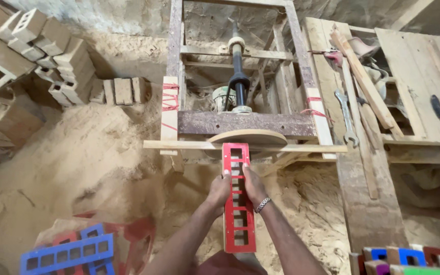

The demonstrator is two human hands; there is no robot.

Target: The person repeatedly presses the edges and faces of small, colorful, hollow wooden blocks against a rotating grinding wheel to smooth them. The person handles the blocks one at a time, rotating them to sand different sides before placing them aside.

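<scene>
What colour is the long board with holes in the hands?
Red board, seen from the head view.

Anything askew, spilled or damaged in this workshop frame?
Sawdust lies heaped over the floor. Wooden blocks sit in a tumbled pile at upper left. Both hands hold the red slotted piece straight against the disc.

Sawdust-covered floor (77, 153), rough stone wall (128, 15), plank workbench (413, 76), stacked wooden blocks (52, 51).

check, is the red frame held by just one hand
No, both the left hand and right hand grip the red frame at its sides.
</scene>
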